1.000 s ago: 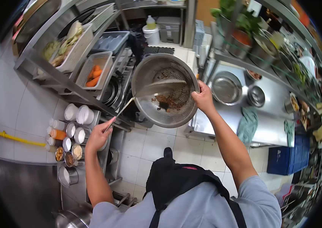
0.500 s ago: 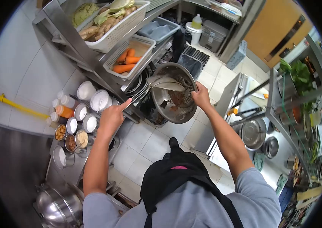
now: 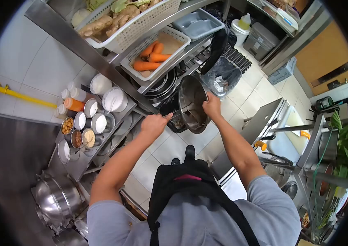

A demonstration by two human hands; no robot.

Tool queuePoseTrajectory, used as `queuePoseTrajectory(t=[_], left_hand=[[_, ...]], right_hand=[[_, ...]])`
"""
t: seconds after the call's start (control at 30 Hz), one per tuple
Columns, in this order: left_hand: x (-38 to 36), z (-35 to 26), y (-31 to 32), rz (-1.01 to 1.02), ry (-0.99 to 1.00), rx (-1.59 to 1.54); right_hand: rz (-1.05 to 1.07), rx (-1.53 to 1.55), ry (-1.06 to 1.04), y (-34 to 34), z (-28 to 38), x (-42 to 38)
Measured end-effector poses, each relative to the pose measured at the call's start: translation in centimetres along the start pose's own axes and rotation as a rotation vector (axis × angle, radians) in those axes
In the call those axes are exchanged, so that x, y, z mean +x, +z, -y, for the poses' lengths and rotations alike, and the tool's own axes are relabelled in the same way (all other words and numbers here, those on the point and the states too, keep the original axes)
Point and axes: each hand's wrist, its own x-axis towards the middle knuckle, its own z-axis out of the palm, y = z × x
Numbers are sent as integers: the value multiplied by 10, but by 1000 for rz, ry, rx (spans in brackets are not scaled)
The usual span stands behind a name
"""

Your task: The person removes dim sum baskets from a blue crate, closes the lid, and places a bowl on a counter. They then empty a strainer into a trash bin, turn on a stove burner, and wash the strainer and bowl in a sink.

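Note:
My right hand (image 3: 211, 105) grips the near rim of a metal colander (image 3: 194, 92), which is tipped on its side with its opening toward the left. Dark brown scraps cling inside the bowl. In my left hand (image 3: 155, 124), fingers closed, is the thin handle of a long-handled metal ladle (image 3: 179, 112); its head reaches into the colander and is hard to make out now. Just below and left of the colander is a bin lined with a black bag (image 3: 176, 125), partly hidden by it.
Carrots (image 3: 152, 57) lie in a white basket (image 3: 125, 61) on the left shelving, with ginger (image 3: 118, 22) above. Several seasoning pots (image 3: 99, 123) stand at left. A clear-bagged bin (image 3: 223, 80) is beyond the colander. At right is a counter with a cutting board (image 3: 290, 141).
The colander has tipped further onto its side, over the black-lined bin. My left hand has moved toward it, and the ladle's head has gone deeper inside. The view has shifted.

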Motion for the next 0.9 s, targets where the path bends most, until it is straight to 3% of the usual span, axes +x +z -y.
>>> queuePoseTrajectory(t=[0.17, 0.27, 0.57, 0.7, 0.9], left_hand=[[21, -15, -10, 31, -33, 7], [32, -22, 42, 44, -14, 14], [63, -45, 62, 196, -84, 9], [81, -23, 74, 209, -147, 0], [75, -45, 105, 222, -144, 12]], right_hand=[[33, -41, -21, 24, -4, 19], [64, -77, -73, 34, 2, 25], [187, -241, -163, 65, 2, 39], [241, -317, -143, 70, 1, 41], [271, -353, -187, 79, -11, 58]])
